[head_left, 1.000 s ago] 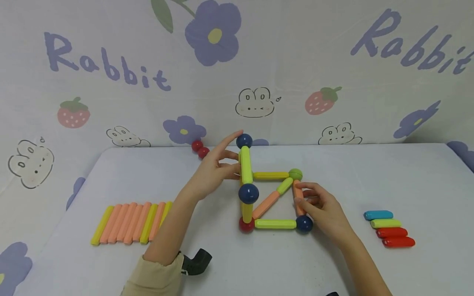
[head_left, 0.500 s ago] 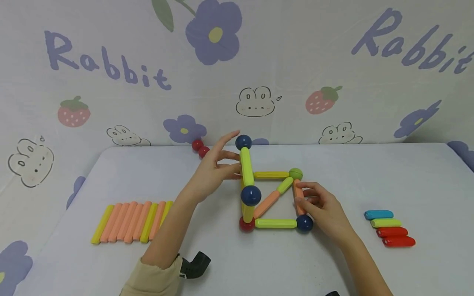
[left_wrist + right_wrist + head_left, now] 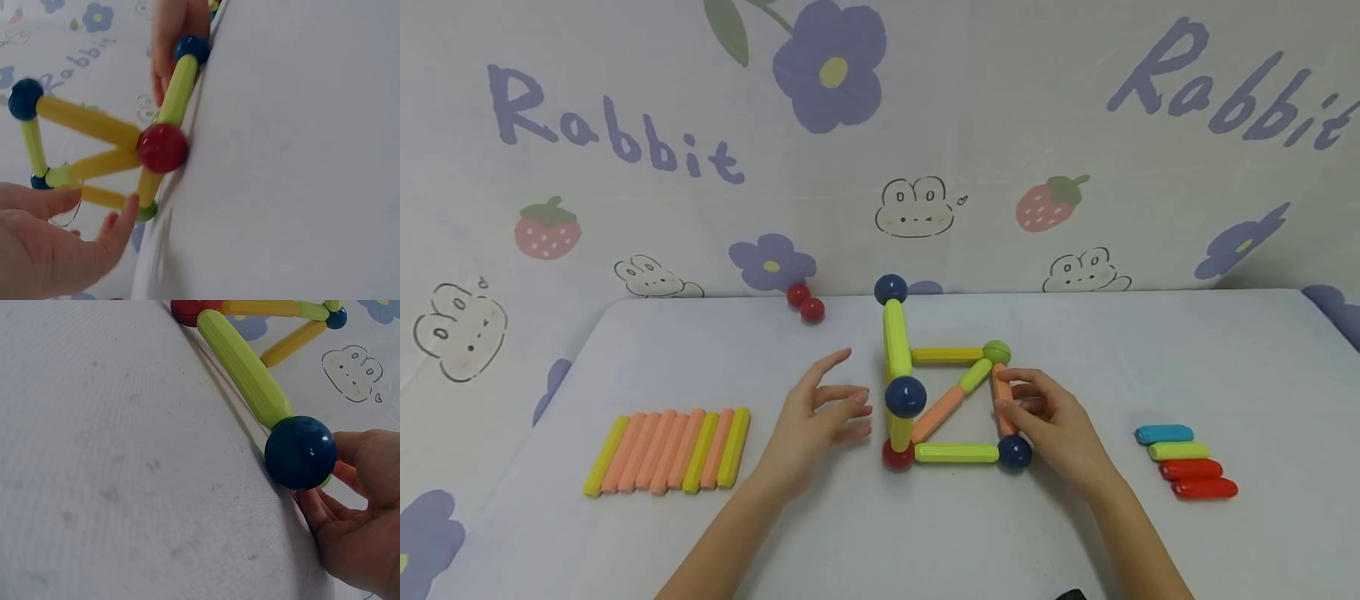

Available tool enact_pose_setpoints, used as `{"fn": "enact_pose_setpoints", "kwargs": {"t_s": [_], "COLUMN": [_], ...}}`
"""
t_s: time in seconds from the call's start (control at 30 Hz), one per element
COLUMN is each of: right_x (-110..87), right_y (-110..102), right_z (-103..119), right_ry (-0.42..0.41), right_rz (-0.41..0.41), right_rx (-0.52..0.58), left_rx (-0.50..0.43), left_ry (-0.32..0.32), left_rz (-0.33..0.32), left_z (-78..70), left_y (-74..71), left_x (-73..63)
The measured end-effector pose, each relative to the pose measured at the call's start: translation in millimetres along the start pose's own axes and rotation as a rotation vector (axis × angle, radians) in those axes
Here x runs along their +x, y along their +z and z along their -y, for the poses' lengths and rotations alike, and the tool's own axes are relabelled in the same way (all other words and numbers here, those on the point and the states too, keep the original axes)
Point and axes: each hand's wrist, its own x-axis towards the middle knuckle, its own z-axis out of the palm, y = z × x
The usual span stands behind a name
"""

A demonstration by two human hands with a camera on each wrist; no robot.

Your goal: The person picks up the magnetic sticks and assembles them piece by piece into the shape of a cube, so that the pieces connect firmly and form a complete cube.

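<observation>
A frame of magnetic rods and balls stands on the table in the head view. Its flat base has a green ball point(image 3: 997, 352), a red ball point(image 3: 898, 455), a dark blue ball point(image 3: 1015, 452) and a diagonal rod point(image 3: 945, 408). On the left side rises an upright part topped by two dark blue balls, the nearer blue ball point(image 3: 906, 397) above the red one. My left hand point(image 3: 808, 429) is apart from the frame, just left of it, fingers loosely spread and holding nothing. My right hand point(image 3: 1056, 429) pinches the orange rod point(image 3: 1003, 400) on the base's right side.
At left lies a row of orange and yellow rods point(image 3: 662, 452). Two red balls point(image 3: 806, 304) sit near the back edge. Several short pieces lie at right, among them a blue piece point(image 3: 1164, 433) and a red piece point(image 3: 1205, 488). A patterned cloth point(image 3: 985, 125) hangs behind the table.
My left hand has let go of the upright part and drawn back toward me. The upright part stays standing. My right hand keeps its place on the orange rod.
</observation>
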Motion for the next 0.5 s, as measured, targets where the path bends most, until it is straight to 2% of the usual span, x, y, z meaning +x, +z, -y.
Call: {"fn": "enact_pose_setpoints", "kwargs": {"t_s": [0.17,0.27,0.37,0.5], "right_x": [0.5,1.1,1.7,2.1], "right_y": [1,1,1,1], "right_z": [0,1,1,2], "right_ry": [0.012,0.018,0.025,0.027], "right_rz": [-0.006,-0.007,-0.003,0.004], "right_rx": [0.011,0.018,0.022,0.024], "left_rx": [-0.148,-0.225,-0.279,-0.313], "left_ry": [-0.145,-0.194,-0.205,-0.193], "left_rz": [0.017,0.046,0.065,0.057], "left_z": [10.3,14.6,17.1,16.0], "left_y": [9.2,16.8,25.2,34.7], "left_x": [-20.2,-28.4,-34.4,-37.6]}}
